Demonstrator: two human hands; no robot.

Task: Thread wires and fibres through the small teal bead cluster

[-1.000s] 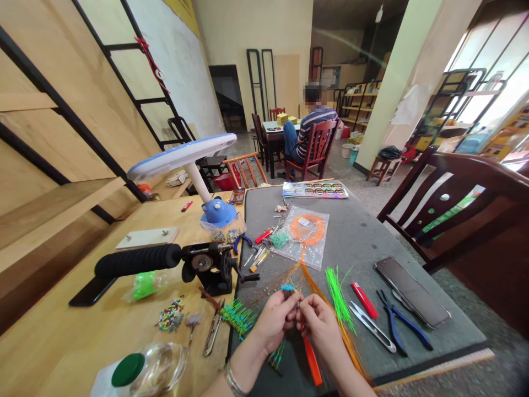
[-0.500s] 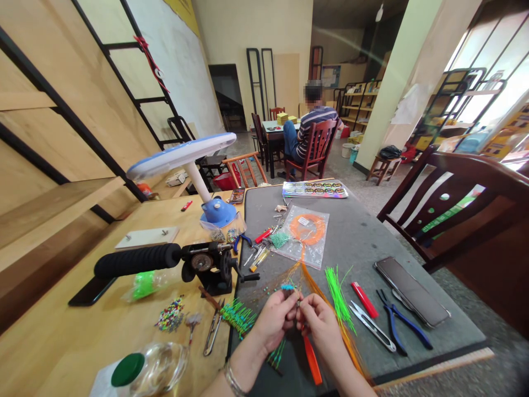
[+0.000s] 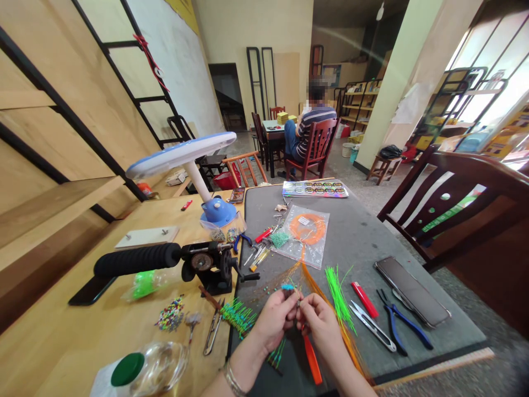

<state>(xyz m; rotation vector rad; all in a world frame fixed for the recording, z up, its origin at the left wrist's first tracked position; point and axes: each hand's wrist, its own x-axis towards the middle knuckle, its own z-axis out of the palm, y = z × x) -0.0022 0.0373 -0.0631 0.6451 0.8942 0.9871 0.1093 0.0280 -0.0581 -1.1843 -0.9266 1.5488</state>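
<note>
Left hand: the left hand point(image 3: 275, 320) is raised above the table's near edge, with a metal bangle seen on the wrist.
Right hand: the right hand point(image 3: 320, 322) is held against the left, fingertip to fingertip.
Grip: both grips are pressed together, and a thin beaded strand point(image 3: 292, 290) is pinched between them.
Held strand: it is located at the centre of the view, over a grey-matted table point(image 3: 363, 231), with small teal beads seen at its tip.
At 12 o'clock: orange fibres point(image 3: 311, 286) are trailed toward a clear bag of coiled orange cord point(image 3: 306, 237).
At 2 o'clock: green bristles point(image 3: 339, 298) are laid just beside the right hand; further out, a red lighter point(image 3: 364, 299), steel scissors point(image 3: 372, 333), blue-handled pliers point(image 3: 399, 325) and a phone point(image 3: 412, 292) are placed.
At 6 o'clock: an orange strip point(image 3: 313, 359) is lying under the right hand.
At 9 o'clock: a bunch of green beaded strands point(image 3: 238, 317) is laid at the mat's edge, and a heap of mixed beads point(image 3: 170, 312) is spread on a wooden table point(image 3: 82, 331).
Beyond: a seated person point(image 3: 312, 121) is seen at a far table.
</note>
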